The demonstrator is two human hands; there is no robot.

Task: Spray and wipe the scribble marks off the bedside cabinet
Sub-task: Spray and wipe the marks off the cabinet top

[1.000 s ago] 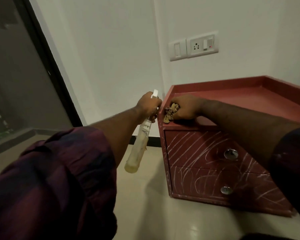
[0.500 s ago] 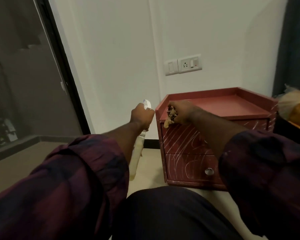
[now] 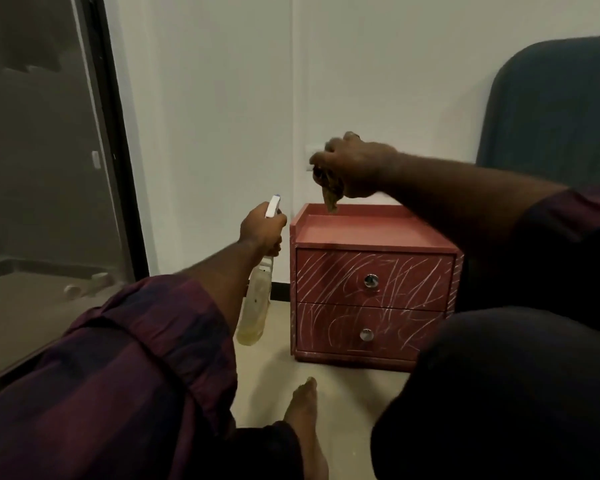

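Bedside cabinet [image 3: 374, 237]: scribble marks [image 3: 326, 282] cover both drawer fronts [image 3: 416, 289]. Left hand [image 3: 262, 230], fingers wrapped round spray bottle [image 3: 255, 306], left of cabinet; right hand [image 3: 355, 168] pinches cloth [image 3: 330, 199] above cabinet top. Advice: turn nozzle [image 3: 273, 206] toward fronts, mist evenly, then wipe.

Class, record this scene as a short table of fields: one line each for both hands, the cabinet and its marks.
Left hand: grips the spray bottle at its trigger head, bottle hanging down, left of the cabinet
Right hand: holds a crumpled cloth, raised over the cabinet's top
Cabinet: red, two drawers, standing on the floor
Scribble marks: white lines across both drawers, not yet wiped
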